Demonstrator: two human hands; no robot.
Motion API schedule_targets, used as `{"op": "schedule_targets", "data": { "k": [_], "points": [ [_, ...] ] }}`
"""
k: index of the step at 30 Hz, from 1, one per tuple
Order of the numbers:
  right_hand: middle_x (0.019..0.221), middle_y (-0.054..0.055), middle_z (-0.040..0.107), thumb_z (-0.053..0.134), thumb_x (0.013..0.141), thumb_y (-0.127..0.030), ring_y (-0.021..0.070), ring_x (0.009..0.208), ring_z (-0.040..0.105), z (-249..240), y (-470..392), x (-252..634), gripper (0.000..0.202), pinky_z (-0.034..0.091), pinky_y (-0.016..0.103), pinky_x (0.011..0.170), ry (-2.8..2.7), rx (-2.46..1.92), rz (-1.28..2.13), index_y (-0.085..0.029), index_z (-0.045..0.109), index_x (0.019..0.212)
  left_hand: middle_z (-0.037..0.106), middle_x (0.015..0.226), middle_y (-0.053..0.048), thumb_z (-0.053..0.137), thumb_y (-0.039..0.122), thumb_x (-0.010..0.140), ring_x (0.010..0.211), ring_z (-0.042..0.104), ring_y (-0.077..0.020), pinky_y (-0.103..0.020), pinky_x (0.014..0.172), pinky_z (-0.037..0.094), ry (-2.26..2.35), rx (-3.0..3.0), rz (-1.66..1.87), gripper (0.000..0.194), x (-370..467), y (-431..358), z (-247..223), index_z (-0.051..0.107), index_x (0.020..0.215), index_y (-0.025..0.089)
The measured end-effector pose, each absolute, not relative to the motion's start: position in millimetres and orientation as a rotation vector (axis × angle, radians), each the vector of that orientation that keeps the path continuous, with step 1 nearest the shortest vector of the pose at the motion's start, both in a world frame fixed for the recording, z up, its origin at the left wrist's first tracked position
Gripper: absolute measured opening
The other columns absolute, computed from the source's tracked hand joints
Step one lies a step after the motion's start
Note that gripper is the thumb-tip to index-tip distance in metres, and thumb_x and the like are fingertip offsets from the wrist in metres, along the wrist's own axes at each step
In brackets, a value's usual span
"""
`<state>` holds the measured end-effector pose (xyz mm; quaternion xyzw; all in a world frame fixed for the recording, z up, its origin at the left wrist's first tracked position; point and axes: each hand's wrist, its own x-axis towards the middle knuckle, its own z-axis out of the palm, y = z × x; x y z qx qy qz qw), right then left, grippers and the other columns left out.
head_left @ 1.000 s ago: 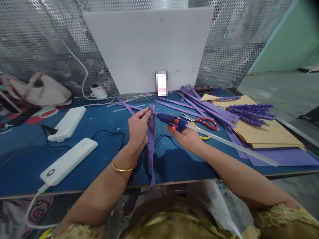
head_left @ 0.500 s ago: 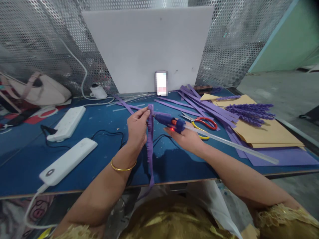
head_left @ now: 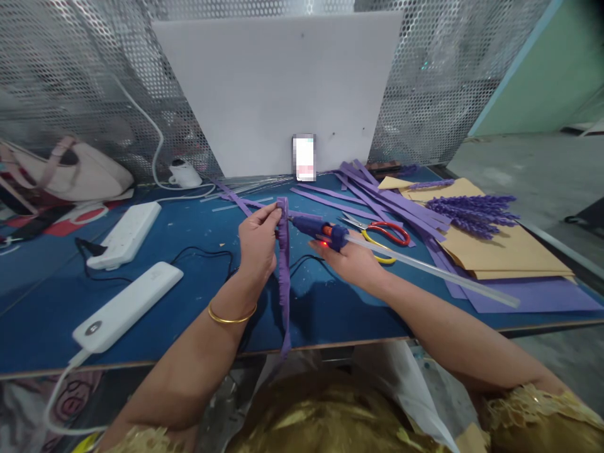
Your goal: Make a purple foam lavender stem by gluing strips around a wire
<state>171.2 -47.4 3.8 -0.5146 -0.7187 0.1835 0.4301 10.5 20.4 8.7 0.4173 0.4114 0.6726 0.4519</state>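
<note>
My left hand point(head_left: 258, 242) pinches the top of a fringed purple paper strip point(head_left: 284, 270), which hangs down toward the table's front edge. My right hand point(head_left: 352, 261) is closed round a blue glue gun point(head_left: 314, 228) with a red light lit. The gun's nozzle points left and is at the strip, close to my left fingertips; whether it touches cannot be made out. A long clear glue stick point(head_left: 438, 270) sticks out of the gun's back toward the right. Scissors point(head_left: 387, 234) with red and yellow handles lie just behind my right hand.
Purple strips point(head_left: 391, 198) lie at the back right, beside purple flower sprigs point(head_left: 472, 214) on tan paper point(head_left: 509, 251). A power strip point(head_left: 127, 233) and a white power bank point(head_left: 127, 308) are at left. A lit phone point(head_left: 304, 157) leans on a white board point(head_left: 278, 88).
The strip's lower end has shifted and hangs straighter at the table edge. Both hands keep nearly the same pose, with the view shifted slightly.
</note>
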Motion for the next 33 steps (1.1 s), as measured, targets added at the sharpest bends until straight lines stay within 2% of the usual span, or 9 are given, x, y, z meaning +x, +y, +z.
{"op": "schedule_targets", "data": {
  "k": [3,7,10,14,17,20,23,28,33],
  "points": [
    [0.084,0.007,0.071,0.058,0.09,-0.051,0.025,0.079,0.065,2.5,-44.8,173.4,0.031,0.047,0.033,0.067,-1.713,-1.296,0.459,-0.023,0.072,0.094,0.077,0.084,-0.003,0.079,0.021,0.064,0.083,0.069,-0.0168,-0.029,0.082,0.054,0.995,1.006,1.678,0.017,10.1,21.4,8.5,0.08,0.081,0.021],
    [0.066,0.005,0.067,0.06,0.087,-0.056,0.0187,0.052,0.058,0.5,-36.2,177.2,0.037,0.043,0.03,0.051,-1.475,-1.361,0.734,-0.02,0.068,0.081,0.077,0.083,-0.002,0.081,0.019,0.061,0.08,0.068,-0.016,-0.029,0.08,0.054,0.976,0.925,1.663,0.019,9.7,23.1,9.4,0.079,0.08,0.02],
    [0.075,0.006,0.071,0.061,0.088,-0.057,0.0113,0.04,0.05,-0.5,-27.3,180.2,0.04,0.041,0.027,0.042,-1.224,-1.275,1.036,-0.018,0.062,0.077,0.075,0.077,-0.002,0.079,0.013,0.061,0.072,0.066,-0.0135,-0.027,0.073,0.054,1.007,0.809,1.61,0.016,10.0,23.9,11.6,0.078,0.076,0.019],
    [0.081,0.008,0.074,0.059,0.094,-0.042,0.0088,0.044,0.051,-3.5,-16.8,184.8,0.027,0.045,0.022,0.042,-0.886,-1.166,1.447,-0.016,0.061,0.086,0.073,0.069,0.0,0.074,0.005,0.065,0.059,0.06,-0.0087,-0.021,0.06,0.049,1.032,0.675,1.547,0.015,11.4,23.7,14.4,0.077,0.074,0.016],
    [0.076,0.008,0.073,0.048,0.099,-0.033,0.0107,0.054,0.059,-8.8,-10.9,186.1,0.027,0.052,0.021,0.051,-0.951,-1.205,1.634,-0.015,0.065,0.09,0.072,0.07,0.001,0.072,0.003,0.068,0.057,0.059,-0.0072,-0.019,0.058,0.046,1.017,0.661,1.539,0.015,12.6,22.4,15.1,0.076,0.075,0.015],
    [0.079,0.009,0.072,0.043,0.1,-0.035,0.0147,0.065,0.067,-15.4,-6.3,185.1,0.032,0.057,0.026,0.061,-1.42,-1.517,1.326,-0.014,0.066,0.095,0.073,0.072,0.0,0.071,0.003,0.068,0.059,0.06,-0.0074,-0.018,0.059,0.046,1.016,0.66,1.525,0.015,13.3,20.2,15.2,0.077,0.075,0.015],
    [0.084,0.009,0.073,0.055,0.095,-0.038,0.0195,0.071,0.069,-17.4,-5.5,186.7,0.024,0.055,0.029,0.065,-1.639,-1.753,0.995,-0.016,0.066,0.098,0.073,0.07,0.0,0.072,0.003,0.068,0.057,0.06,-0.0078,-0.019,0.056,0.045,1.004,0.658,1.508,0.015,13.5,17.8,15.7,0.077,0.075,0.015],
    [0.085,0.018,0.071,0.06,0.09,-0.043,0.0349,0.094,0.067,0.5,-15.8,195.7,0.034,0.046,0.038,0.076,-1.942,-2.016,0.528,-0.016,0.067,0.071,0.073,0.068,0.0,0.072,0.003,0.07,0.055,0.058,-0.0077,-0.019,0.056,0.045,1.007,0.639,1.488,0.015,13.3,16.5,16.9,0.078,0.077,0.015],
    [0.086,0.011,0.074,0.061,0.089,-0.042,0.0278,0.088,0.069,37.9,14.2,210.5,0.03,0.044,0.032,0.069,-2.259,-2.027,0.265,-0.02,0.074,0.073,0.074,0.071,-0.001,0.073,0.002,0.069,0.06,0.062,-0.0084,-0.02,0.063,0.049,1.002,0.596,1.488,0.017,12.3,17.8,15.5,0.078,0.078,0.015]
  ]
}}
